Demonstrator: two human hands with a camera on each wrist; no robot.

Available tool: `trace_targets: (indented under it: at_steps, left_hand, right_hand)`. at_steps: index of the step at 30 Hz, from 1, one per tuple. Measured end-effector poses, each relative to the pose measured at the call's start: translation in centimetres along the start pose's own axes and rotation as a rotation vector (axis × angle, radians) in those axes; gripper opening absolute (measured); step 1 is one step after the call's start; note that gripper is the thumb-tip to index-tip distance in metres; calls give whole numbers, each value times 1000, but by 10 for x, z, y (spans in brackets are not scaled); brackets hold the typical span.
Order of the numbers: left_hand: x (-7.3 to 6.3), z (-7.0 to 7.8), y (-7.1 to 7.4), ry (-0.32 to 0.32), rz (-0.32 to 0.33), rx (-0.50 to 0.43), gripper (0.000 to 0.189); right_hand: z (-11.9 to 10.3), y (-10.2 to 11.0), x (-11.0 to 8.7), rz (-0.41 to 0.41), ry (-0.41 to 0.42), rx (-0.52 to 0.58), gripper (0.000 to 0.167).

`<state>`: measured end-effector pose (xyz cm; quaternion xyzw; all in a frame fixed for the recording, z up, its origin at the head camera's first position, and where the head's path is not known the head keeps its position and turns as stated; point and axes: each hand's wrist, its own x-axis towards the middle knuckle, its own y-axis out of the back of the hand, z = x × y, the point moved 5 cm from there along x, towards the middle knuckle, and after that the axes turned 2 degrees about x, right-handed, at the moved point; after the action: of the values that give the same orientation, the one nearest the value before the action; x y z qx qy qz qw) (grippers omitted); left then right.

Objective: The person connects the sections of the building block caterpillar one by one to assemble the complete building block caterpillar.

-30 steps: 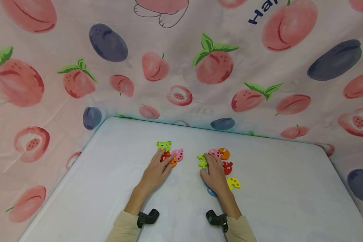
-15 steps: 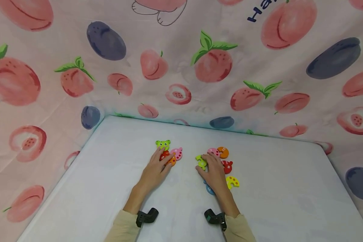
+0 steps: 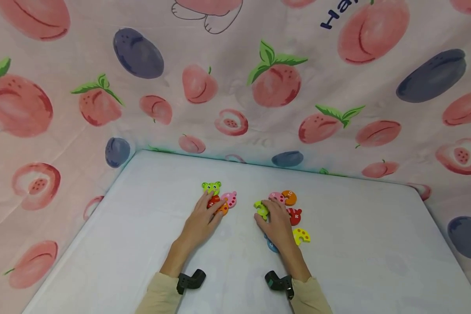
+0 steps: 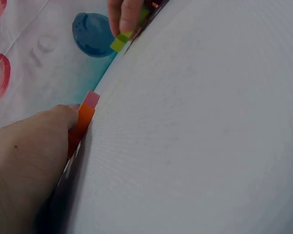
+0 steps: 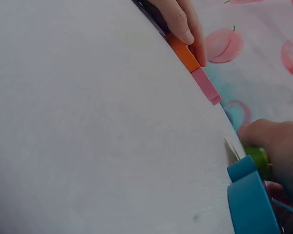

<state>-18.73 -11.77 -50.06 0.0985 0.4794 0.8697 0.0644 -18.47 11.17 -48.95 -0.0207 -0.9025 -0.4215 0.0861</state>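
Observation:
My left hand [image 3: 198,222] lies over a cluster of flat, chunky puzzle pieces, its relaxed fingers touching a red piece [image 3: 211,203] and an orange piece [image 3: 223,210]. Joined to that cluster are a green frog-face piece [image 3: 211,187] and a pink spotted piece [image 3: 230,199]. My right hand [image 3: 278,224] holds a light green numbered piece [image 3: 261,211] between thumb and index finger, close to the table. In the left wrist view, the right fingers [image 4: 129,17] meet that green piece's edge. The right palm partly hides a blue piece [image 3: 272,245].
Around the right hand lie a pink piece [image 3: 275,197], an orange piece [image 3: 289,198], a red piece [image 3: 295,216] and a yellow spotted piece [image 3: 302,236]. The white table [image 3: 357,261] ends at a fruit-print cloth [image 3: 227,87] behind and on the left.
My right thumb has shifted outward to the left, and the light green piece has turned slightly. The left hand keeps its place on the cluster. The head view has drifted a little.

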Motion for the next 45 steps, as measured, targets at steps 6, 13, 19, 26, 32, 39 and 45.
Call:
trace_targets:
  at_steps: [6,13,19,26,32,39,45]
  left_hand:
    - [-1,-1,-2,-6,9,8,45]
    - [1,-2,-3,-11,11,36,45]
    - [0,0,-1,-16,20,18,44]
    - [0,1,-2,-8,21,25,44]
    - [0,1,0,-12,22,23,44]
    - [0,1,0,-15,29,30,43]
    - [0,2,0,-22,35,36,43]
  right_hand:
    - [-11,-2,4,-40,-30,113,48]
    - [-30,-24,28,-124,1,266,46]
    - [-34,-46,49,-161,63,332,45]
    - [-34,-53,53,-179,100,300,44]
    - [-35,-54,55,-173,98,268,44]
    - [-37,-55,55,-176,82,213,45]
    - [-39,-55,54,-172,112,168,43]
